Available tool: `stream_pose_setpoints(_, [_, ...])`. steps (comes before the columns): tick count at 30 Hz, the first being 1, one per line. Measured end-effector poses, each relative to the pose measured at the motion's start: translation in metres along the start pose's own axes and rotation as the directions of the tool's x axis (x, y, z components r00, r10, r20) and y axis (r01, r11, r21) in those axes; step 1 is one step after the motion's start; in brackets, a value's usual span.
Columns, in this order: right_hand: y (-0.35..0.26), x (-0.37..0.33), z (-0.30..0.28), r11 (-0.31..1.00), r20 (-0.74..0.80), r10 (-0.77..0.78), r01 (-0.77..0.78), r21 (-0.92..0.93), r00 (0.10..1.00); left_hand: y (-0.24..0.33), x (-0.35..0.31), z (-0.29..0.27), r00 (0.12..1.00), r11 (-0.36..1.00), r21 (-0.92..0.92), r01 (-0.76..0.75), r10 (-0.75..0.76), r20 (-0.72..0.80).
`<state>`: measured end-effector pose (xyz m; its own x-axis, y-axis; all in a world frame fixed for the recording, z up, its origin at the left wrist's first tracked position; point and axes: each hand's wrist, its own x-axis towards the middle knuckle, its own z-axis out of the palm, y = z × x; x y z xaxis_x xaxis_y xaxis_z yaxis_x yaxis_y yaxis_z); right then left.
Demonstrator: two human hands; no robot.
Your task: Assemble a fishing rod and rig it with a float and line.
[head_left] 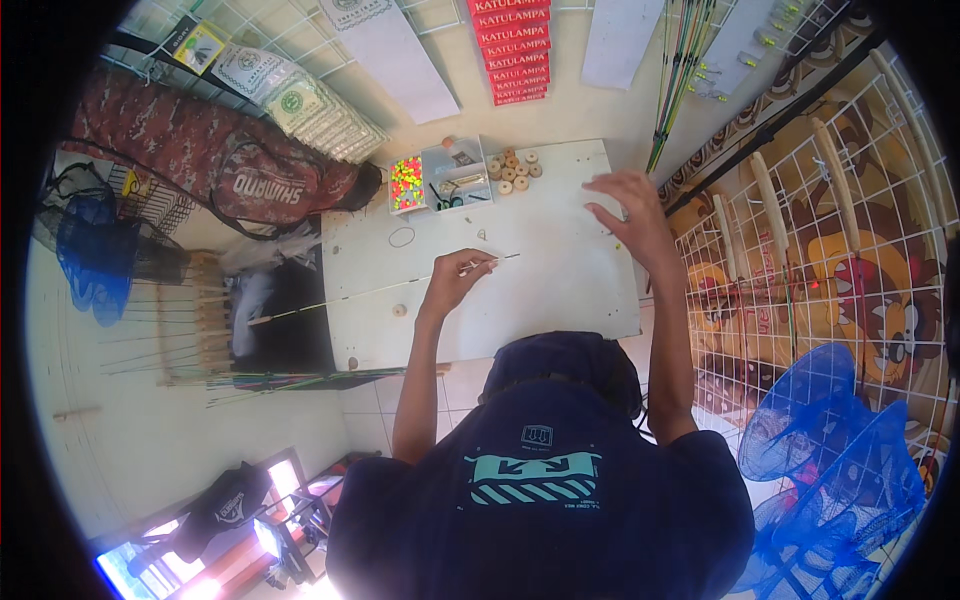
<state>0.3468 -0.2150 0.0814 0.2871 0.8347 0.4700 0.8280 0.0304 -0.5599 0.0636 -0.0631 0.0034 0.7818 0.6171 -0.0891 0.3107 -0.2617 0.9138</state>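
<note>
My left hand [460, 280] is closed around a thin pale rod [372, 291] with dark bands, near its slimmer end. The rod slants across the white table [560, 310], and its other end reaches past the table's left edge. Fingers and thumb apart, my right hand [635, 220] is raised over the right side of the table, with nothing visible in it. A small thin loop [482, 235] lies just beyond my left hand. Farther left rests a larger thin ring [401, 237]. A small round wooden piece [400, 310] sits beneath the rod's line.
At the table's back stands a compartmented box [458, 160] with bright beads [407, 182] and small tools. Wooden discs [515, 170] lie beside it. A camouflage bag [250, 175] is at left; a white wire rack [800, 230] and blue nets [830, 470] are at right.
</note>
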Motion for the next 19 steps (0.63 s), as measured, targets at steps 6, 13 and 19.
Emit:
stream_pose_setpoints(6, [0.029, 0.007, 0.005, 0.948, -0.499, 0.282, -0.158, 0.278, 0.819, 0.042, 0.024, -0.038, 0.983, 0.991, 0.116, -0.072, 0.090, -0.157])
stream_pose_setpoints(13, [0.031, 0.000, 0.047, 0.551, -0.278, 0.690, -0.234, 0.801, 0.669, 0.121, 0.045, -0.080, 0.985, 0.987, 0.148, -0.068, 0.090, -0.148])
stream_pose_setpoints(19, [-0.069, 0.061, 0.036, 0.427, 0.096, 0.145, -0.150, 0.892, 0.985, 0.178, 0.051, -0.090, 0.980, 0.982, 0.111, -0.153, 0.165, -0.112])
